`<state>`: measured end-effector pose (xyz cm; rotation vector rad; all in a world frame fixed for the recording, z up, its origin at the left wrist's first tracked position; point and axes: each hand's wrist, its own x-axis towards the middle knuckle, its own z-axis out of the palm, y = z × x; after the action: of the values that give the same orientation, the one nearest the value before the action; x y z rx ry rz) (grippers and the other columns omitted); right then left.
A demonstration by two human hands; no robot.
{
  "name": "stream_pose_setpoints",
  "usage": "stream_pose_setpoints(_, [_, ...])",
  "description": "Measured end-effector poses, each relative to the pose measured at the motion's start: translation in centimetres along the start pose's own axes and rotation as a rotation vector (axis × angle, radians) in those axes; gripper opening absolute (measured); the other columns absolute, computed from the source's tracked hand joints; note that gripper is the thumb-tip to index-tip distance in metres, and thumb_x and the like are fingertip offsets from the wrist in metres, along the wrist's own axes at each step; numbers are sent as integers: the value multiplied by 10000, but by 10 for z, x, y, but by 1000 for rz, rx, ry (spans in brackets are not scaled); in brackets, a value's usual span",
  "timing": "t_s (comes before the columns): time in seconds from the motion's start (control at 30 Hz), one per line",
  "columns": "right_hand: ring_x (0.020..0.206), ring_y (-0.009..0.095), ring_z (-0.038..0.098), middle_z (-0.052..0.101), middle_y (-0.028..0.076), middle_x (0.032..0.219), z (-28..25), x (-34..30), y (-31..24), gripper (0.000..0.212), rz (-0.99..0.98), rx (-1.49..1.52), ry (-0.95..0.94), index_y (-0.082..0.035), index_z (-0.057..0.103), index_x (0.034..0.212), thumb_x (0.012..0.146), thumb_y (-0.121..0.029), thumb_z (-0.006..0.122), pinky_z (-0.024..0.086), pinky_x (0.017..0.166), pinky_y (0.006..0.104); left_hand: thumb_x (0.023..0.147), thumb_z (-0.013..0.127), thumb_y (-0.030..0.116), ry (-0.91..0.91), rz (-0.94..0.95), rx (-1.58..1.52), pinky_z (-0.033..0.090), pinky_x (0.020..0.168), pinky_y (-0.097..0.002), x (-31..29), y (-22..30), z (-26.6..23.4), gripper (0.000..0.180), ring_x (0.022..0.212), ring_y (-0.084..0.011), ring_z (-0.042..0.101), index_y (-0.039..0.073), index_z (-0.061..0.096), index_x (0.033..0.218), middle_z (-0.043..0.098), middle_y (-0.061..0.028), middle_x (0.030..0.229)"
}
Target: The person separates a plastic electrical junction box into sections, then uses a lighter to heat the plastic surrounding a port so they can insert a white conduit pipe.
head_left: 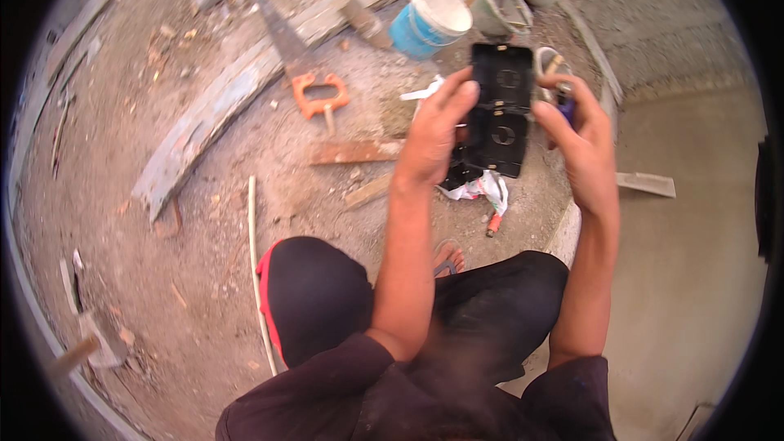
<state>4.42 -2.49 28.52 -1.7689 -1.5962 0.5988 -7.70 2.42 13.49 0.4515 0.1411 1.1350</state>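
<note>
Two black electrical boxes (501, 106), joined end to end, are held up in front of me with round knockout marks showing on them. My left hand (433, 131) is closed on their left edge, thumb on top. My right hand (586, 143) is at the right edge, its fingers curled around a small dark blue or purple item (565, 106) mostly hidden by the fingers. Whether the right fingertips also press on the boxes is hard to tell. Below, another black box (462, 170) lies on a white plastic bag (488, 188) on the ground.
An orange-handled handsaw (320, 96) lies on the dirt beside a long wooden plank (212, 126). Beyond my hands stand a blue bucket (412, 33) and a grey bucket (483, 12). A pale pipe (255, 253) runs past my left knee. A hammer (100, 345) lies far left.
</note>
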Motion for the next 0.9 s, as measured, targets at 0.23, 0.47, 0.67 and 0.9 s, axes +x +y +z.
stream_pose_setpoints(0.23, [735, 103, 560, 633, 45, 825, 28, 69, 6, 474, 4, 28, -409, 22, 648, 1176, 852, -304, 766, 447, 671, 257, 1058, 524, 351, 371, 227, 468, 555, 732, -226, -8, 39, -5, 419, 865, -98, 684, -6, 589, 1268, 699, -49, 1020])
stream_pose_setpoints(0.47, [595, 39, 451, 464, -49, 670, 68, 128, -32, 360, -488, 170, -557, -60, 621, 899, 962, -412, 660, 384, 528, 247, 1026, 371, 642, 633, 497, 960, 540, 607, -277, -12, 126, 20, 728, 667, -139, 666, -15, 687, 1023, 697, -92, 820])
stream_pose_setpoints(0.67, [650, 101, 561, 578, 35, 863, 87, 127, 14, 389, -262, 654, -742, -34, 640, 913, 1006, -406, 573, 557, 594, 318, 1007, 451, 633, 636, 29, 1341, 562, 698, -304, -31, 175, 54, 687, 767, -149, 685, 2, 686, 1147, 712, -85, 922])
stream_pose_setpoints(0.9, [479, 87, 482, 509, -4, 608, 174, 40, 76, 464, -55, 763, -918, -46, 627, 833, 1041, -442, 504, 393, 448, 244, 1005, 446, 639, 877, -336, 1155, 588, 688, -326, -74, 157, 0, 703, 740, -176, 697, -10, 675, 1148, 719, -113, 940])
